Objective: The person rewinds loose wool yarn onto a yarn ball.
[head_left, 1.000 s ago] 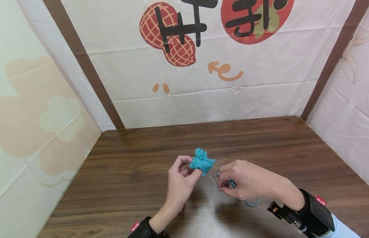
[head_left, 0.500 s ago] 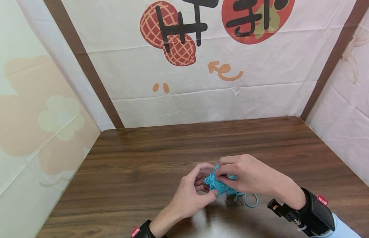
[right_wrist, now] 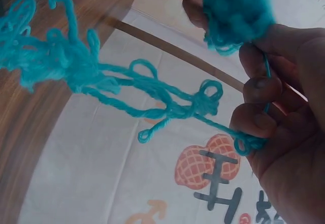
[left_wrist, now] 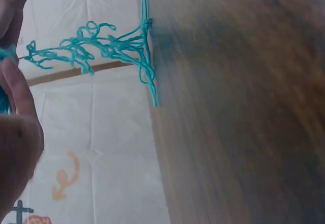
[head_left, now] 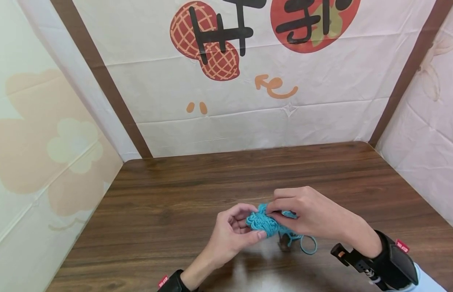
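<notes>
A small turquoise yarn ball is held between the thumb and fingers of my left hand. Close against its right side, my right hand pinches a yarn strand, which runs from the ball down across the curled fingers in the right wrist view. Loose, looped yarn trails from my right hand's lower fingers. The left wrist view shows this tangle stretching to the tabletop. My right fingertips are partly hidden behind the hand in the head view.
A brown wood-grain table lies beneath both hands. One yarn loop rests on it below my right hand. Printed white cloth stands behind the table, with more cloth at both sides.
My left hand has brought the yarn ball rightward and down to my right hand, closing the gap the strand spanned. Over the last half second it has drawn slightly back left.
</notes>
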